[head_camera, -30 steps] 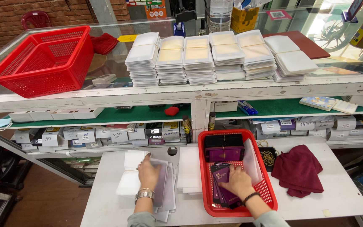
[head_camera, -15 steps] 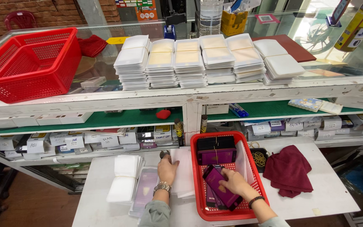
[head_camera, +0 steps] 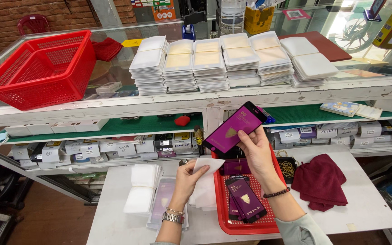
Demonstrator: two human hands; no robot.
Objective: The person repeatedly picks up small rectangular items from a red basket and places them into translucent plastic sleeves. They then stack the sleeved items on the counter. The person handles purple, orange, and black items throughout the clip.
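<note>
A shop counter fills the view: a glass-topped shelf unit (head_camera: 296,88) carries rows of banded white sleeve stacks (head_camera: 209,63) and a large red mesh basket (head_camera: 41,68), with small labelled boxes (head_camera: 91,149) on the tiers below. In front stands a white table (head_camera: 368,213), smooth and matte, with a crumpled maroon cloth (head_camera: 323,181) and a shallower red plastic tray (head_camera: 227,218) of perforated floor. The tray holds more flat purple packets (head_camera: 246,199). The right hand (head_camera: 257,152) is raised above the tray, fingers pinched shut on the edge of a thin, glossy purple screen-protector card (head_camera: 234,127), black-bordered and rigid. The left hand (head_camera: 187,179) grips a limp white paper sleeve (head_camera: 205,181) closed between thumb and fingers. Judging by this, holding the card by its edges and keeping the sleeve mouth open would help.
</note>
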